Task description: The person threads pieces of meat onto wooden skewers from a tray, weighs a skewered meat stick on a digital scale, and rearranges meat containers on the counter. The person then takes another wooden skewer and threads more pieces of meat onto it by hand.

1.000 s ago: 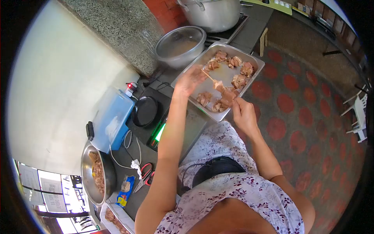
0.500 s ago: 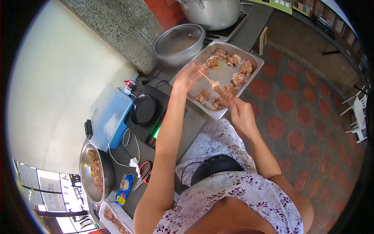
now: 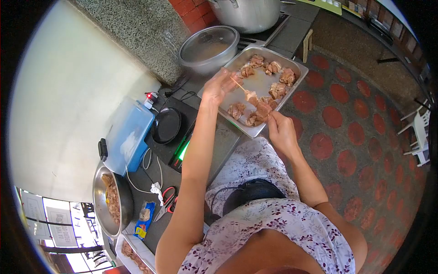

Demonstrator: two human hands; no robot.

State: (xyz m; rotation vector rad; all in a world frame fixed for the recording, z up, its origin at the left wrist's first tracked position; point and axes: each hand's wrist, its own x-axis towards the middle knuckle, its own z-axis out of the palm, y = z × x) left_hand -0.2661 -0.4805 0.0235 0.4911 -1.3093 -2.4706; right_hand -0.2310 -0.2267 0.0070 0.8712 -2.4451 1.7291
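A wooden skewer with raw meat pieces [image 3: 263, 108] slants over the near part of a metal tray [image 3: 295, 91]. My right hand [image 3: 283, 132] is closed on its lower, meat-covered end, at the tray's near right rim. My left hand [image 3: 220, 86] is over the tray's left rim, fingers apart, with the skewer's bare upper end crossing close to the fingertips. Contact between those fingers and the stick is hard to make out. Several clumps of raw meat [image 3: 277, 90] lie around the inside of the tray.
Behind the tray are a lidded pot [image 3: 210, 48] and a larger pot [image 3: 248, 16] on a stove. To the left are a black pan [image 3: 167, 125], a scale with a green display [image 3: 181, 153], a blue box [image 3: 130, 132], scissors [image 3: 167, 203] and a bowl of meat [image 3: 127, 201].
My left hand, blurred before, now shows more sharply and has shifted slightly. The skewer and my right hand stay nearly in place. The whole view has moved a little.
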